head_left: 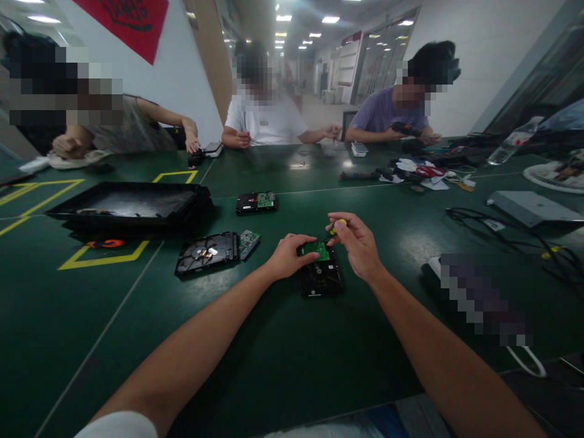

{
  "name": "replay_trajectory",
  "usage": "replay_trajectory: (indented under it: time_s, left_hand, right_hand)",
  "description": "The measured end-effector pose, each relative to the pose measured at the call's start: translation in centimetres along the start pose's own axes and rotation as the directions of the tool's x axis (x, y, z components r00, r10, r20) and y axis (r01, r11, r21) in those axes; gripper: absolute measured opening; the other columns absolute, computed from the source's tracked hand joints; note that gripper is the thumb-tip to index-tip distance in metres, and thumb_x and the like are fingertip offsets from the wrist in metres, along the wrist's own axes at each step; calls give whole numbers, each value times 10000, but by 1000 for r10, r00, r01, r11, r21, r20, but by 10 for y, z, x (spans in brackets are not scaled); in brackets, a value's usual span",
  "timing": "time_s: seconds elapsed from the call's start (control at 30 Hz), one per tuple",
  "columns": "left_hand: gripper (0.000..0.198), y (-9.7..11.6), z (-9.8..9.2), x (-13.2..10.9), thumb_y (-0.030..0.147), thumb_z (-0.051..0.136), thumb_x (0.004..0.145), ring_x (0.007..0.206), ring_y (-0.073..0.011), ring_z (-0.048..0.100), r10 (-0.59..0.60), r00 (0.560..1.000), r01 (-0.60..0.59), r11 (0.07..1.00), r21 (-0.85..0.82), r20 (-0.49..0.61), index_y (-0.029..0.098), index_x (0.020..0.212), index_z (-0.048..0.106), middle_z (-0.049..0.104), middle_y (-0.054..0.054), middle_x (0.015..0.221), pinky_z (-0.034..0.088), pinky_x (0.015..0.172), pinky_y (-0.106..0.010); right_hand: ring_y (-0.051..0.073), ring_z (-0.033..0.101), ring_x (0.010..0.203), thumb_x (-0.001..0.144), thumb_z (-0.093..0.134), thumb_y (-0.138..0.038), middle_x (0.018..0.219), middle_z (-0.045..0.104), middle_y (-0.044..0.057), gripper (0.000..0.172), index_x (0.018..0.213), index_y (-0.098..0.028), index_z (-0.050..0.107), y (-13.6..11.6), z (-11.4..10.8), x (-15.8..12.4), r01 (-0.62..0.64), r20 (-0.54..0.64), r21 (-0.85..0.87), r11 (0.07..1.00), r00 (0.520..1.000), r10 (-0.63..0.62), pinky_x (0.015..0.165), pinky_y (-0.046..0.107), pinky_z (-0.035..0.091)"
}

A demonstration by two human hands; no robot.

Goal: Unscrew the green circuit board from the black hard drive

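A black hard drive (320, 281) lies in front of me on the green table, its green circuit board (319, 250) facing up. My left hand (288, 257) grips the drive's left side, with the thumb across the board. In my right hand (358, 243) is a small yellow and black screwdriver (339, 227), pointed down at the board's right edge; whether its tip sits in a screw is too small to tell. Left of my hands lies another hard drive (205, 253), with a loose circuit board (249, 243) beside it. A third hard drive (255, 202) lies farther back.
A black tray (130, 204) stands at the left, near an orange-handled tool (109, 243). Cables (479, 222), a grey metal box (533, 210) and a plastic bottle (515, 143) are at the right. Three people sit across the table, their hands at its far edge.
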State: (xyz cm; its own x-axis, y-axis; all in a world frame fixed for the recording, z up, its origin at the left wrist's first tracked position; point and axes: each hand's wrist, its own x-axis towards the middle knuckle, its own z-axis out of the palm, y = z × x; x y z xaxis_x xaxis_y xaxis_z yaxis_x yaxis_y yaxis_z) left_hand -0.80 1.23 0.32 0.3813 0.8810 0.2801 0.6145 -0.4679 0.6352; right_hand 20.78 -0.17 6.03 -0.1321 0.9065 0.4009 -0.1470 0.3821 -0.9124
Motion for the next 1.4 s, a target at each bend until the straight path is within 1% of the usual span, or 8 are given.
replay_trajectory:
  time_s: [0.13, 0.3, 0.43, 0.6, 0.73, 1.07, 1.27, 1.4]
  left_hand:
    - [479, -1, 0, 0, 459, 763, 915, 1214, -307, 635, 4, 1000, -4, 1000, -13, 5, 284, 1354, 689, 744, -63, 1324, 477, 1085, -502]
    - [477, 0, -1, 1, 457, 760, 918, 1226, -312, 631, 8, 1000, -7, 1000, -14, 8, 290, 1358, 683, 740, -60, 1333, 481, 1078, -510]
    - [467, 1, -1, 0, 458, 744, 930, 1223, -313, 626, 7, 1000, -7, 1000, -4, 8, 268, 1352, 688, 742, -64, 1326, 484, 1069, -500]
    - [482, 0, 1, 0, 462, 754, 922, 1235, -309, 620, -3, 1000, 3, 1000, 0, 8, 274, 1360, 684, 736, -59, 1342, 469, 1098, -498]
    - [481, -1, 1, -1, 461, 752, 926, 1234, -305, 619, -1, 1000, 1, 1000, -10, 3, 265, 1360, 686, 741, -62, 1331, 472, 1096, -497]
    - [479, 0, 0, 0, 456, 752, 925, 1225, -308, 626, 8, 1000, -8, 1000, -1, 8, 268, 1361, 683, 738, -60, 1339, 483, 1077, -496]
    - [501, -2, 1, 1, 473, 753, 922, 1243, -310, 617, -2, 1000, 2, 1000, -5, 15, 284, 1379, 676, 732, -59, 1352, 468, 1098, -503]
    - [504, -1, 1, 0, 476, 742, 930, 1254, -309, 607, -8, 1000, 8, 1000, -5, 18, 286, 1392, 670, 728, -56, 1357, 465, 1099, -500]
  right_hand:
    - [168, 684, 879, 952, 725, -498, 1022, 713, 44, 260, 1071, -268, 742, 0, 0, -1, -14, 15, -12, 1000, 1000, 14, 705, 304, 639]
    - [209, 712, 1012, 983, 657, -547, 1081, 701, 53, 300, 1058, -263, 720, 1, 0, 0, -25, 28, 74, 997, 999, 23, 723, 319, 645]
    - [207, 713, 1007, 996, 642, -523, 1094, 678, 46, 273, 1051, -271, 731, 1, 0, 1, -31, 16, 146, 989, 999, 29, 699, 308, 642]
    - [187, 680, 992, 962, 703, -490, 1103, 670, 38, 268, 1147, -302, 752, 2, -1, 0, -27, -18, 74, 997, 999, 28, 624, 255, 630]
    - [170, 669, 934, 970, 696, -485, 1053, 690, 47, 257, 1105, -278, 767, 4, -3, 1, -12, -5, 38, 999, 1000, 12, 638, 248, 626]
    - [208, 732, 975, 1020, 596, -509, 1064, 674, 37, 277, 1057, -255, 701, 5, -1, 2, -9, -7, 188, 982, 1000, 10, 711, 333, 668]
    - [199, 705, 1023, 990, 666, -472, 1136, 670, 46, 255, 1169, -305, 739, 7, -4, 2, -6, -40, 81, 997, 999, 9, 658, 272, 650]
    - [170, 669, 984, 983, 677, -469, 1176, 651, 54, 237, 1106, -294, 780, 6, -4, 1, 36, -58, 5, 999, 998, -35, 666, 252, 638]
